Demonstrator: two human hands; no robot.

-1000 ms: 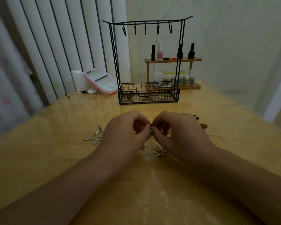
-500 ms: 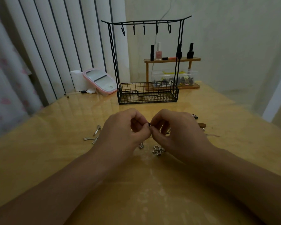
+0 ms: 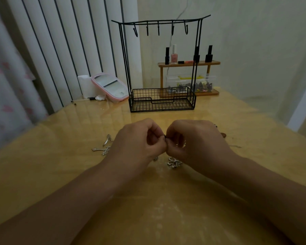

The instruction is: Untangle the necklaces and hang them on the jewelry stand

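Glossy yellow-tan table [image 3: 60, 167], smooth, reflecting pale light; dim room. Vertical white blinds [image 3: 74, 50] at back left, plain cream wall at right.

Black wire jewelry stand [image 3: 162, 99] at the far middle: mesh basket base, thin uprights, curved top bar with five small hooks, all bare. Behind it a small wooden shelf [image 3: 189, 63] with nail-polish bottles, a clear box under it. A pink-rimmed mirror case [image 3: 110, 85] leans left of the stand.

Left hand [image 3: 136, 142] and right hand [image 3: 196, 142], fingers curled, meet fingertip to fingertip above the table, both pinching a small dark bit of necklace [image 3: 164, 136]; too small to tell more.

Silver pendants lie loose: flower pendant [image 3: 174, 162] below the right hand, cross-shaped piece [image 3: 102, 150] left of the left hand.
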